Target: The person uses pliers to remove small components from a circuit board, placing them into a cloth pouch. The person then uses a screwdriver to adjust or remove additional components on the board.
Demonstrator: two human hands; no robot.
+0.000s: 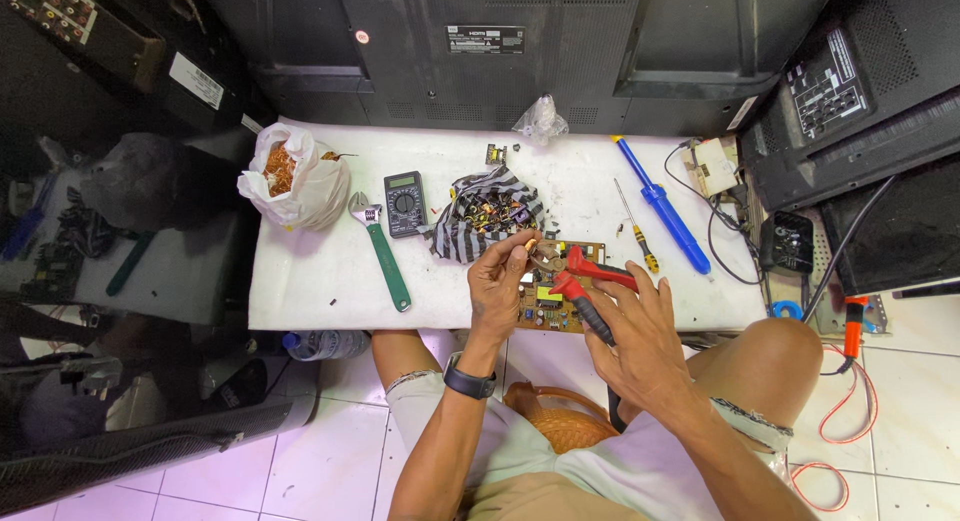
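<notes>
The right hand (pixel 640 331) has its fingers wrapped tight around the red and black handles of a pair of pliers (pixel 585 281). The nose of the pliers points at the left hand (pixel 500 281), just past the right fingertips. The left fingers are pinched together on a tiny part at the tip of the pliers; it is too small to tell what it is. Right under both sets of fingers lies a brown circuit board (pixel 545 309) on the white surface (pixel 320 271). Just above the left fingers sits a striped bag (pixel 475 221) full of small colored parts. Further out from the left fingers are a black meter (pixel 405 203), a green wrench (pixel 385 256) and a white bag (pixel 300 186) with orange bits in it. Past the right fingers lie a small screwdriver (pixel 638 236) with a yellow and black handle and a long blue tool (pixel 665 211). The left wrist wears a dark watch (pixel 468 381). Big black screens (pixel 500 51) stand behind the surface.
</notes>
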